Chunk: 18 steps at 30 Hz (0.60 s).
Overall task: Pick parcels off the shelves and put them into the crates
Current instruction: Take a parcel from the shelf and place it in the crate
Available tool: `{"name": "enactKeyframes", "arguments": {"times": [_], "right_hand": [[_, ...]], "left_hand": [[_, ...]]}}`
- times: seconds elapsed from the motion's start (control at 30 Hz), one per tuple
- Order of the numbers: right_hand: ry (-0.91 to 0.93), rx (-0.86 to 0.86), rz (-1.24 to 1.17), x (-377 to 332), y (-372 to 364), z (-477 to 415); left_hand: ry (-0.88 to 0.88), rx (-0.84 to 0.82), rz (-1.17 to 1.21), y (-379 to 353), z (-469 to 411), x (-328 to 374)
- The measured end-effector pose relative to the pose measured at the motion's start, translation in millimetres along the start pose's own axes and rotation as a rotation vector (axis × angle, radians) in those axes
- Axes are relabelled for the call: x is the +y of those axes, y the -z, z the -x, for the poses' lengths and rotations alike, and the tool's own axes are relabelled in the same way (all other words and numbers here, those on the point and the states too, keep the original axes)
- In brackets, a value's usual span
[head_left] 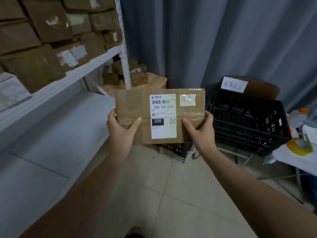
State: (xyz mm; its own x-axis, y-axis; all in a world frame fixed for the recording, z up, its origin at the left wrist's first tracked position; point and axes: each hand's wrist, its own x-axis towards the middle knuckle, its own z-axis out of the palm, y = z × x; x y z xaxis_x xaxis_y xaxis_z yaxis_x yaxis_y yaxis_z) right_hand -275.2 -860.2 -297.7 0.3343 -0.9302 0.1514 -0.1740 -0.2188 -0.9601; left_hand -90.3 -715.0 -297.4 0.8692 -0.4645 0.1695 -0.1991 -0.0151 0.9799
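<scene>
Left hand [120,127] and right hand [199,127] grip parcel [137,103], off shelf [72,78]; black crate [248,124] right, empty; drop pending.

A: How much of the left hand [120,129] and right hand [200,127] shows?
B: Thumbs and palms only; the other fingers are behind the flat brown cardboard parcel [130,103], and both forearms run off the bottom edge
A: And below it?
B: It hides the upper part of the white perforated plastic crate [173,154]
A: The white printed shipping label [163,115]?
B: Its fine lines are too small to read
A: The shelf?
B: The stacked brown cardboard boxes [34,31] are blurred, cut off left and top
</scene>
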Motion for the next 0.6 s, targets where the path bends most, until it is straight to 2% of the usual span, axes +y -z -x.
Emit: {"name": "enactKeyframes", "arguments": {"times": [0.33,0.5,0.6], "right_hand": [[-0.122,0.028,-0.023,46.0,-67.8,-155.5],[-0.269,0.082,-0.009,79.2,-99.3,-211.4],[-0.362,0.103,0.014,103.7,-104.4,-237.3]], "left_hand": [[0.037,-0.081,-0.114,-83.0,-170.2,-43.2],[0.081,-0.332,-0.181,-115.9,-266.9,-65.2],[0.148,-0.424,-0.216,-144.4,-304.6,-85.2]]}}
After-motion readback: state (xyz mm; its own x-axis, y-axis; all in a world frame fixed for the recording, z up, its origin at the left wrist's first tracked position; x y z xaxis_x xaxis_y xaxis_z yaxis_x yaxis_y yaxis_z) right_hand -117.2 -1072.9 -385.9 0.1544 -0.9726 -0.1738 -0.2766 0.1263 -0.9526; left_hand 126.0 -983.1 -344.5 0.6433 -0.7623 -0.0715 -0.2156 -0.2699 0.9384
